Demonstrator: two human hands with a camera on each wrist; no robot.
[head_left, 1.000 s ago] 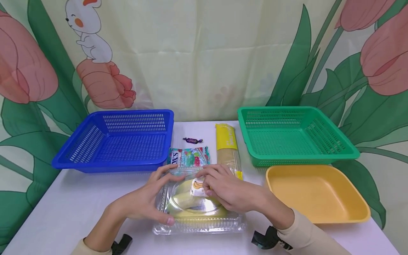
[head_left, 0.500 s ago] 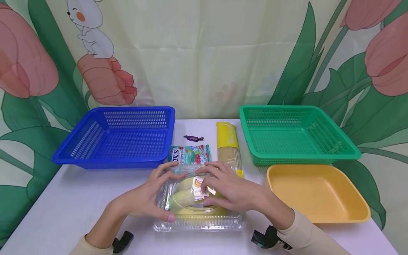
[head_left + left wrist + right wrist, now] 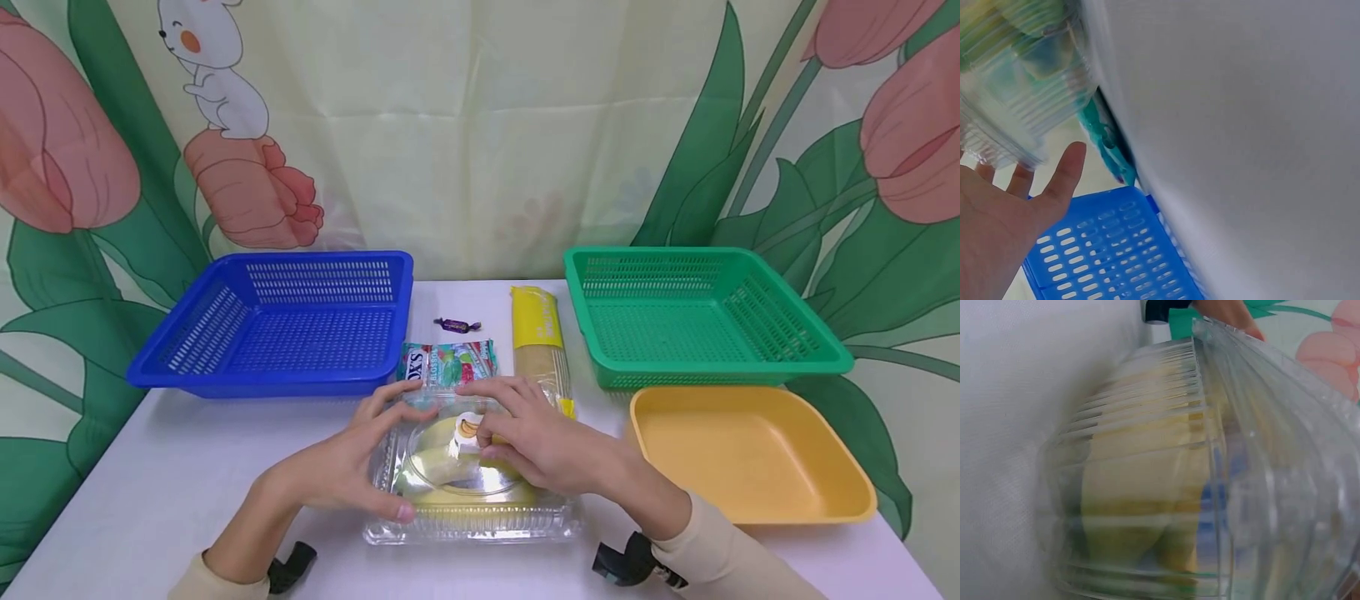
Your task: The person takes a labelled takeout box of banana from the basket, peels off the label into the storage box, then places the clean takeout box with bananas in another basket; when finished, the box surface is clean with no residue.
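Observation:
A clear plastic clamshell box (image 3: 480, 523) of bananas lies before me at the front of the table. A white label (image 3: 463, 443) with a banana picture is on its lid. My left hand (image 3: 352, 462) rests spread along the left side of the box, thumb at the front and fingertips toward the back rim. Over the right part of the lid lies my right hand (image 3: 543, 442), its index finger reaching to the far edge, its other fingers bent over the label. The right wrist view shows the lid (image 3: 1291, 481) standing apart from the base at its near side.
Behind the box lie a candy bag (image 3: 450, 362), a small wrapped candy (image 3: 457, 326) and a yellow-and-clear noodle pack (image 3: 537, 333). A blue basket (image 3: 172, 385) stands at back left. At right are a green basket (image 3: 720, 367) and a yellow tub (image 3: 750, 512).
My right hand's thumb and fingers spread apart over the label half a second ago, then drew back together. The left hand and the box stay in place; the view tilts slightly.

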